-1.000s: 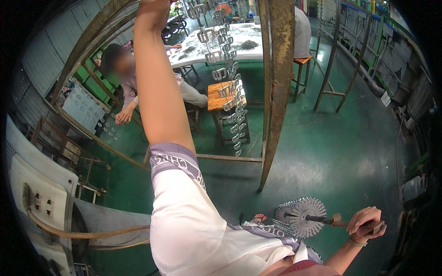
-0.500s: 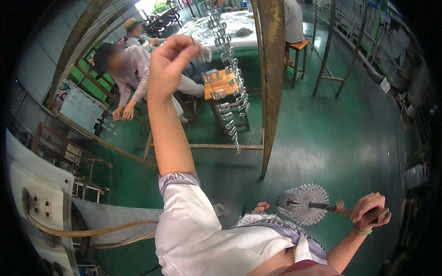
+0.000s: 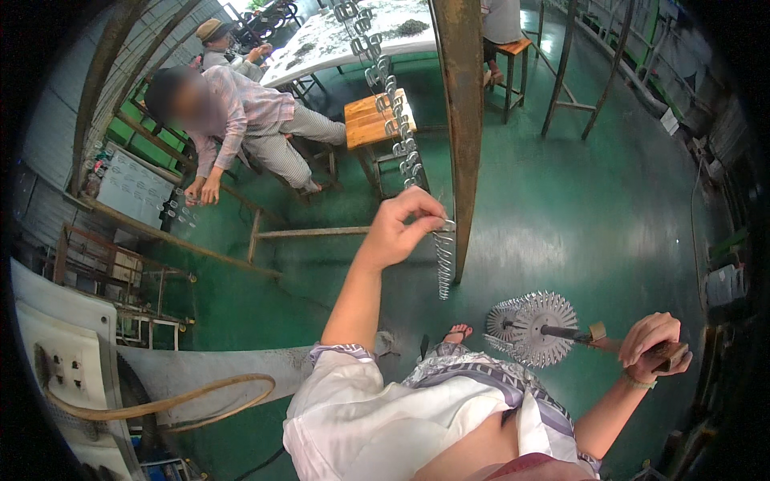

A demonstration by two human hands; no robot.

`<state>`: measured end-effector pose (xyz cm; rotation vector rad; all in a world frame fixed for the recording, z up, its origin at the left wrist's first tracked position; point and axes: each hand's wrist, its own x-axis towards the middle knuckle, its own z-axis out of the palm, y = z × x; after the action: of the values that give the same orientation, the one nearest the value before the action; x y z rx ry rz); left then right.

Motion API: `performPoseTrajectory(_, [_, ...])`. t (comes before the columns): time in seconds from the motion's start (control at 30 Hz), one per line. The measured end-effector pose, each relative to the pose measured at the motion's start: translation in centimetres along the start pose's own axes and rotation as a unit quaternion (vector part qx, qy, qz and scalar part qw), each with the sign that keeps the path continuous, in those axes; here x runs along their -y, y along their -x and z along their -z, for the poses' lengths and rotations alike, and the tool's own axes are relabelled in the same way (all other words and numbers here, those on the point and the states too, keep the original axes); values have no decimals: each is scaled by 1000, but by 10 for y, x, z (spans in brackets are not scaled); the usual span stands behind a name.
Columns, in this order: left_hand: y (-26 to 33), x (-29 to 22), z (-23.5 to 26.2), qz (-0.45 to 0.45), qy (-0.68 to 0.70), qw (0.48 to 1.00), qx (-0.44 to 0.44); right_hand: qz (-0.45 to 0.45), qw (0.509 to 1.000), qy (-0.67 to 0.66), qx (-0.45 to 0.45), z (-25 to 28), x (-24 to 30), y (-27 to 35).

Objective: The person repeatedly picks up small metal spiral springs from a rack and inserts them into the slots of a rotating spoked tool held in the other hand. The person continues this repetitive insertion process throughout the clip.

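Note:
A long strand of small silvery U-shaped metal pieces (image 3: 399, 127) hangs beside a rusty post. My left hand (image 3: 405, 226), thumb and fingertips pinched together, is closed on a small metal piece low on this strand; the strand's tail (image 3: 443, 272) dangles below the fingers. At the lower right my right hand (image 3: 651, 346) wraps around the brown end of a rod (image 3: 603, 342). On the rod's other end are round disc racks (image 3: 545, 327), ringed with many small metal pieces standing out like teeth. They are held above the floor near my foot.
The rusty upright post (image 3: 457, 136) stands just right of the strand, with a crossbar (image 3: 313, 232) to its left. Behind are a wooden stool (image 3: 373, 120) and a white-topped table (image 3: 353, 50). A seated person (image 3: 249, 112) handles small pieces at left. A pale machine with a hose (image 3: 160, 413) is lower left.
My left hand has come down and to the right, from high beside the strand to its lower part. My right hand still grips the rod, and the discs are slightly higher in view.

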<state>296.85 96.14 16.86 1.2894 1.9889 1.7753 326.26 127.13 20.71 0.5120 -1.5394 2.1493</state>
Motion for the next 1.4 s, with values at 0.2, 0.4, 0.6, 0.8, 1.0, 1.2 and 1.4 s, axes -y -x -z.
performPoseTrajectory(0.2, [23,44,-61,-35,-18,998,41,-25,999,32,21,11,3,6])
performPoseTrajectory(0.4, [52,95,-128,-26,-39,996,70,-20,1000,2,4,5,1,1])
performPoseTrajectory(0.6, [86,160,-193,-21,-47,994,101,-22,1000,-3,22,7,0,5])
performPoseTrajectory(0.8, [99,196,-236,-8,-48,988,146,-29,999,-3,29,5,-1,-1])
performPoseTrajectory(1.0, [112,224,-262,20,-67,983,169,-20,999,1,25,11,-3,4])
performPoseTrajectory(1.2, [118,237,-276,24,-88,981,171,-30,999,-1,13,6,-1,-2])
performPoseTrajectory(1.4, [126,247,-286,36,-109,980,164,-30,999,-2,11,6,-1,-2])
